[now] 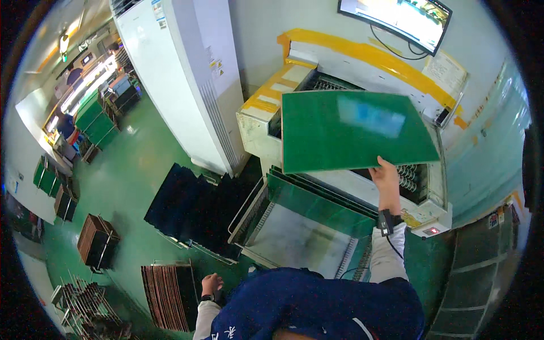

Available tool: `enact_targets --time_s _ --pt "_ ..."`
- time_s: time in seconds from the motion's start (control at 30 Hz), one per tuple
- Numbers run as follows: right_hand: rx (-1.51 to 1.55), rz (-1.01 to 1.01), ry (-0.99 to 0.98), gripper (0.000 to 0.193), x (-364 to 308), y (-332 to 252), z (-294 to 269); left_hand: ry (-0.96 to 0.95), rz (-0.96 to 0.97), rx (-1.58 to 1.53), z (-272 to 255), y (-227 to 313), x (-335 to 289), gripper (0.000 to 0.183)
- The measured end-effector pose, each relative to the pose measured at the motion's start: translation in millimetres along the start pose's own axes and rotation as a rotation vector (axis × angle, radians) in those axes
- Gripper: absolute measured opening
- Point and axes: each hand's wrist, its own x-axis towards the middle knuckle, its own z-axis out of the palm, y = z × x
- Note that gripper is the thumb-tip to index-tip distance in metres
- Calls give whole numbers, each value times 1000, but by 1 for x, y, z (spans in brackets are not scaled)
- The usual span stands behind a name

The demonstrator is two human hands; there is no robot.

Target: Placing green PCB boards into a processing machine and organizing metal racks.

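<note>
1. The right hand [385, 177] is raised in front of the person, its fingers clamped on the near edge of a green panel [354, 130].
2. The panel is large, flat and rectangular, held nearly level in the air above the machine [317, 68]. A pale reflection lies across its top face.
3. The machine is off-white with yellow strips along its top; rollers [409, 175] show in its opening, just right of the right hand.
4. Below the panel, a rack [294, 226] stands against the machine's front, with more green panels [317, 201] stacked slanted in it.
5. The left hand [211, 283] hangs low at the person's side, fingers curled together into a loose fist, holding nothing that can be seen. It is near a stack of brown boards [167, 294] on the green floor [136, 170].
6. Dark sheets [187, 207] lie left of the rack.
7. A white cabinet [181, 79] stands left of the machine, and a monitor [396, 20] hangs on the wall above.
</note>
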Motion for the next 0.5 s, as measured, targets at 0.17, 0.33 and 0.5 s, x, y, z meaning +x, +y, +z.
enact_targets --time_s 0.17,0.33,0.5 --pt "153 66 102 16 52 46 -12 29 -20 41 -8 -6 -6 14" --pt "289 61 82 14 90 63 -28 22 -32 -26 -8 -10 -12 12" --pt "317 26 109 13 101 52 -23 119 -21 44 -8 -7 -16 16"
